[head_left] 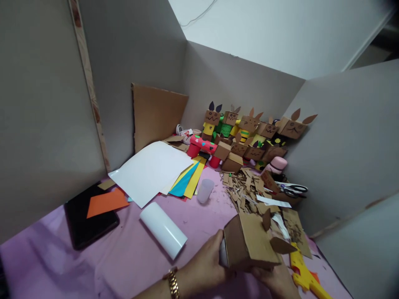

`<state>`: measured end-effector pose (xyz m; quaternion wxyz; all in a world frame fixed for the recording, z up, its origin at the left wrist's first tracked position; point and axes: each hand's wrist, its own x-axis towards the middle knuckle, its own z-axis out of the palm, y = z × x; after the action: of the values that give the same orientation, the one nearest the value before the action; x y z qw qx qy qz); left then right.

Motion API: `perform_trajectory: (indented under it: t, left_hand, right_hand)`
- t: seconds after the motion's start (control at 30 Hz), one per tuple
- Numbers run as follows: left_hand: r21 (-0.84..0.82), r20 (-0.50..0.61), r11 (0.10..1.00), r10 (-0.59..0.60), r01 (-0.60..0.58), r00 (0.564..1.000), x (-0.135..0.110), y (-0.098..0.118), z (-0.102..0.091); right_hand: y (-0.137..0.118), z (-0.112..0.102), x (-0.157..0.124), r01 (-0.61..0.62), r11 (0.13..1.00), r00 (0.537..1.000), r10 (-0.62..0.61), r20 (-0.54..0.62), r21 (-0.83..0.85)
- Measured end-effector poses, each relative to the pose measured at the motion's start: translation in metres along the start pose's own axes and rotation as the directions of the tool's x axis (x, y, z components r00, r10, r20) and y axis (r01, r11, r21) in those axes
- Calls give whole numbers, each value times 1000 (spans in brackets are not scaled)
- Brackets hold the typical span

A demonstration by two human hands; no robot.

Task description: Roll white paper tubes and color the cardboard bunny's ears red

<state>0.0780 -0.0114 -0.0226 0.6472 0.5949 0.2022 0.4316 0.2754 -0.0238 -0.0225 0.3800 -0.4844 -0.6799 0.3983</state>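
Note:
A small brown cardboard box with two pointed ears [257,241] is held on its side at the front, just above the cloth. My left hand [210,259], with a gold bracelet at the wrist, is closed at the box's left end, where part of a whitish, rounded piece [223,252] shows. My right hand [276,280] grips the box from below, its fingers partly hidden beneath it. Close to my right hand lies a yellow glue gun [304,272]. To the left of my hands, a glossy white paper tube [163,230] rests on the cloth.
Cardboard scraps [246,187] pile up beyond the box, with scissors [291,189] to their right. Several eared cardboard figures [249,123] stand at the back. A translucent cup [205,191], white sheets [152,170] and a black tablet-like slab [90,228] lie leftward. Grey partitions [237,77] enclose the table.

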Motion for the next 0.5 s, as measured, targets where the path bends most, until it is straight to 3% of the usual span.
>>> perform_trajectory:
  t: [0.13, 0.33, 0.5]
  left_hand:
    - [-38, -9, 999, 5, -6, 1000, 0, 3, 1]
    - [-43, 18, 997, 60, -59, 998, 1, 10, 1]
    - [-40, 37, 997, 69, -68, 997, 1, 15, 1]
  right_hand:
    - [4, 2, -4, -57, 997, 987, 65, -147, 54]
    - [-5, 5, -4, -6, 1000, 995, 5, -96, -7]
    - [-5, 3, -4, 25, 997, 991, -34, -132, -71]
